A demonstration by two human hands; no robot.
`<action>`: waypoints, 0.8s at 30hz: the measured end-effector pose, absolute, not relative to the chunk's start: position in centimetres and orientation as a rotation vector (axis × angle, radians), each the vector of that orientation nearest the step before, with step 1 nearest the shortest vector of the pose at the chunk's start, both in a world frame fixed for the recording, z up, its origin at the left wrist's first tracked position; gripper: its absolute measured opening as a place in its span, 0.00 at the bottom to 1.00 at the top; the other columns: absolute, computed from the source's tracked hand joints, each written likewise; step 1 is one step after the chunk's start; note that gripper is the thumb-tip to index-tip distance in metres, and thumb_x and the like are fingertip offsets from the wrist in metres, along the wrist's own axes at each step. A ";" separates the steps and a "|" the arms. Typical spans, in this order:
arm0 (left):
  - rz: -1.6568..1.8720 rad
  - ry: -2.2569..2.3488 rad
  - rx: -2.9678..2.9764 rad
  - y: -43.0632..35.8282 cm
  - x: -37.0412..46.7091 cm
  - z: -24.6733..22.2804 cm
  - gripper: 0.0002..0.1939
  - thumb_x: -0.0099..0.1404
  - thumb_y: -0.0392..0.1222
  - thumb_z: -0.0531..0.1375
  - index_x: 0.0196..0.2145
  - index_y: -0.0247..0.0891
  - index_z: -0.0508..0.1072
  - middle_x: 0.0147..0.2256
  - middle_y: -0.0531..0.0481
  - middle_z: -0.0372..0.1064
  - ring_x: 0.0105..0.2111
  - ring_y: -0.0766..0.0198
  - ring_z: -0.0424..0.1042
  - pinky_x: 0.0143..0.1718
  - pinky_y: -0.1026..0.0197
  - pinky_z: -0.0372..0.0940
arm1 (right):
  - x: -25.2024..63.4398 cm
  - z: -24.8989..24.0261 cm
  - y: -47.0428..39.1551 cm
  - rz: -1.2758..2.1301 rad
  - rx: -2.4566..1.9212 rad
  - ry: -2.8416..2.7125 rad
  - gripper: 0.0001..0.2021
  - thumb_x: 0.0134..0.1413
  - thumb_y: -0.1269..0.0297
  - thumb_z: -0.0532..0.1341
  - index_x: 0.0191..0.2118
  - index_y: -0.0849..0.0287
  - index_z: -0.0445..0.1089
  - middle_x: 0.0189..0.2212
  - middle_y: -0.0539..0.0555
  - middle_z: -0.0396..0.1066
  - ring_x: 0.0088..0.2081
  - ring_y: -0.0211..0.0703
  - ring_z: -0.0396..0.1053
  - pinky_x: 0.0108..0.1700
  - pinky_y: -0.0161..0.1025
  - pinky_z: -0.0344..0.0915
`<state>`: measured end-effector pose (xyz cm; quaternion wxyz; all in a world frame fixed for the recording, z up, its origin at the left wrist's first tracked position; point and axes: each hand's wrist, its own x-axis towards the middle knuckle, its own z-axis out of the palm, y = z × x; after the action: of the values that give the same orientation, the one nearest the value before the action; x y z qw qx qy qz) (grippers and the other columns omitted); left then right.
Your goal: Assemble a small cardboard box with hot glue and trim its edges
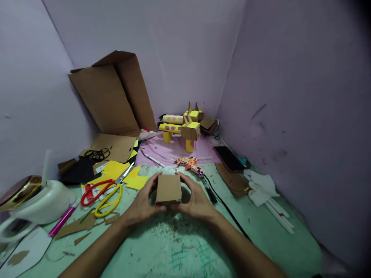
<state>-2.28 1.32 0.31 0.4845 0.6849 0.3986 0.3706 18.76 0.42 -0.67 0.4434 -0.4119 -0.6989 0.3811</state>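
Between my two hands is a small brown cardboard box [168, 188], its flat top facing up and its near edge toward me. My left hand [145, 199] grips its left side, thumb at the near lower corner and fingers at the back. On the other side my right hand [193, 197] holds it the same way. The underside of the box is hidden. Just beyond the hands lies a glue gun [189, 165] with a colourful patterned body and a black cord. Large scissors [110, 193] with one red and one yellow handle rest left of my left hand.
Yellow cardboard animal figures [189, 133] stand on a pink cloth [150, 148] at the back. Leaning cardboard [107, 98] is at back left. A white mug [43, 206] and purple marker [62, 220] are at left. A phone [228, 158] and white sticks [279, 216] lie right.
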 end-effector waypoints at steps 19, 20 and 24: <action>0.917 0.814 1.370 1.2 -2.1 0.4 0.55 0.43 0.56 0.73 0.64 0.37 0.55 0.60 0.36 0.61 0.61 0.38 0.60 0.58 0.47 0.60 | 18.4 0.3 -0.3 0.956 -1.058 -1.563 0.40 0.29 0.56 0.75 0.54 0.60 0.68 0.51 0.63 0.71 0.53 0.61 0.68 0.57 0.57 0.60; 0.928 0.806 1.338 1.0 -2.0 0.3 0.55 0.45 0.56 0.72 0.64 0.37 0.53 0.60 0.36 0.62 0.61 0.38 0.60 0.58 0.47 0.59 | 18.5 0.5 -0.3 1.036 -1.040 -1.498 0.37 0.31 0.54 0.74 0.52 0.60 0.70 0.49 0.62 0.73 0.51 0.60 0.69 0.56 0.56 0.62; 0.974 0.797 1.271 0.4 -1.6 0.4 0.51 0.48 0.56 0.71 0.63 0.36 0.56 0.58 0.36 0.66 0.59 0.38 0.62 0.59 0.46 0.59 | 18.7 0.9 -0.1 1.269 -0.901 -1.358 0.28 0.40 0.49 0.70 0.47 0.60 0.74 0.42 0.59 0.79 0.45 0.57 0.74 0.49 0.51 0.68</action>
<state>-1.56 0.37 0.43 0.6260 0.5542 0.3474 0.4246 18.67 -0.15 0.93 0.5124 -0.3747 -0.5645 0.5276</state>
